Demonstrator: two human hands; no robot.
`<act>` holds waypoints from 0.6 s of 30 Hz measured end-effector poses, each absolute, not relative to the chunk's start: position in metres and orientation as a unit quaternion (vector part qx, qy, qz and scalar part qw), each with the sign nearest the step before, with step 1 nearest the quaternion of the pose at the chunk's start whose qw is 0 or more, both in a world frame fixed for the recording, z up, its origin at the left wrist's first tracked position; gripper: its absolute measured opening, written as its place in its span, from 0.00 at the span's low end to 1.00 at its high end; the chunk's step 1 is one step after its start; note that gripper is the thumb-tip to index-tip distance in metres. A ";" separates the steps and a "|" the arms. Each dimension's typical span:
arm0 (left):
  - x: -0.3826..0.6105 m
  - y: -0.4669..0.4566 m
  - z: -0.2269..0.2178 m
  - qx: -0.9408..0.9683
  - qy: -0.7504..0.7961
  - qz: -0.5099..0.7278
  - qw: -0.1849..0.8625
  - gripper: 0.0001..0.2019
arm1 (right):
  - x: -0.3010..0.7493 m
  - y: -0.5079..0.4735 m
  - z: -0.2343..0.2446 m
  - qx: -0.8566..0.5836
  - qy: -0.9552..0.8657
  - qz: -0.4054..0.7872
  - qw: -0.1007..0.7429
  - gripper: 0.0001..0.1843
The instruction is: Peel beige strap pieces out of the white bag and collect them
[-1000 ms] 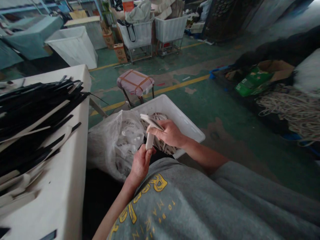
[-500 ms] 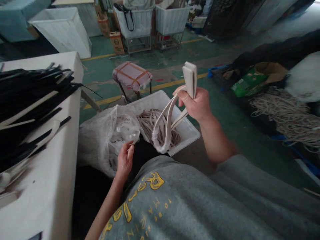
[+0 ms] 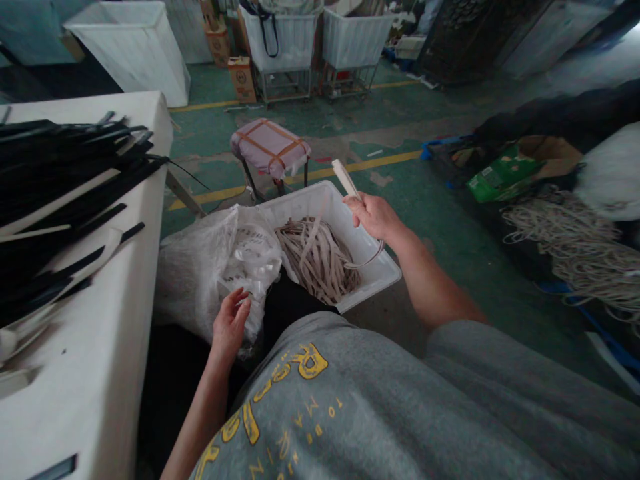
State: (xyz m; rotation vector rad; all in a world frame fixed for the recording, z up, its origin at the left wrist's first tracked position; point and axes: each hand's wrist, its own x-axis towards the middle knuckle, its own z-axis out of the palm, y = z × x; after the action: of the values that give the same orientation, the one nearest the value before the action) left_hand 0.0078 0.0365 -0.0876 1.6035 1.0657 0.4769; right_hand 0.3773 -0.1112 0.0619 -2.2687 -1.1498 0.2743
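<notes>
Over the white tub [image 3: 332, 200], at its far right wall, the right hand [image 3: 374, 217] is clenched around a flat beige strap [image 3: 345, 180]. One stiff folded end pokes up and back out of the fist, and a thin loop of the same strap sags below the wrist, just inside the tub's right rim. That tub is smooth moulded plastic, rectangular with rounded corners, and inside it lies a tangled heap of loose straps [image 3: 317, 257], flat, matte, greyish-beige webbing.

Pressed against the tub's left side is a crinkled clear plastic bag [image 3: 200, 280], puffy and milky, with more pale pieces showing through it. The left hand [image 3: 229, 327] sits at the bag's near edge, fingers loosely curled, tips touching the film. I cannot tell whether it's pinching.

Left of the tub stands a white table [image 3: 100, 373] with rounded edges, carrying a fanned stack of long, thin black strips [image 3: 60, 193]. Just beyond the tub is a stool [image 3: 270, 147], its pink cushion crossed with brown tape. Well to the tub's right lies a heap of coiled pale rope [image 3: 575, 247], and beyond that a green packet [image 3: 500, 175].
</notes>
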 end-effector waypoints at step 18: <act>0.036 0.065 -0.109 0.800 0.495 -0.004 0.340 0.05 | 0.275 -0.062 -0.041 -0.625 -0.243 0.589 0.451 0.30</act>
State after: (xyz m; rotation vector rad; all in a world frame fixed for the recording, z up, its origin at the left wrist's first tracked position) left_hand 0.0358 0.0648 -0.1092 2.0810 1.2881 -0.0097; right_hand 0.2750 -0.0620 -0.0412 -1.5446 -0.5998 1.4559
